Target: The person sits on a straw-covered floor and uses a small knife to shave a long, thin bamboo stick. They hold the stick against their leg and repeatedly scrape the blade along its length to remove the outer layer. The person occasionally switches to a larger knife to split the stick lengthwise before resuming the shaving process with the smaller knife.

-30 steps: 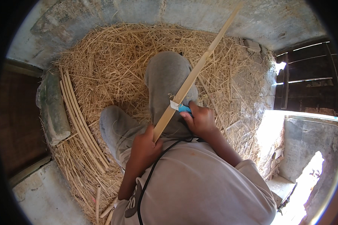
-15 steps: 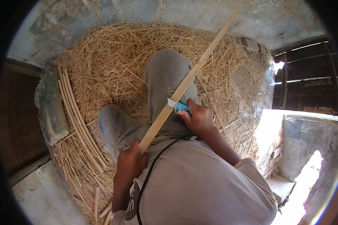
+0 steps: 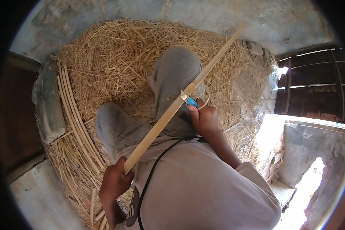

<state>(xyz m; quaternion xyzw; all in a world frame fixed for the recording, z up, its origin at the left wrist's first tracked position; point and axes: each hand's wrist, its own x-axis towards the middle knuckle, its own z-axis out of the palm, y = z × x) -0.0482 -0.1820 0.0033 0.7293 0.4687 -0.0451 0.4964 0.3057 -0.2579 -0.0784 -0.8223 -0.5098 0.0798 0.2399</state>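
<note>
A long, pale bamboo strip (image 3: 157, 128) lies slantwise over my raised knee (image 3: 176, 71), its far end tapering toward the back wall. My left hand (image 3: 116, 179) is closed round its near end, beside my hip. In my right hand (image 3: 206, 118) is a knife with a blue handle (image 3: 192, 102); my fingers are closed on it. The knife's short metal blade (image 3: 184, 95) rests on the strip just past my knee's near side. A thin curled shaving (image 3: 207, 100) loops out beside the right hand.
Straw (image 3: 115, 57) covers the floor. Several long, split strips (image 3: 78, 120) lie at the left, next to a dark greenish cylinder (image 3: 51, 105). Concrete walls (image 3: 203, 15) enclose the space, with dark wooden boards (image 3: 314, 82) at the right. A black cord (image 3: 153, 168) crosses my shirt.
My left hand has moved down and left, drawing the strip back along its length. The blade now sits farther up the strip, and a larger curled shaving shows beside my right hand.
</note>
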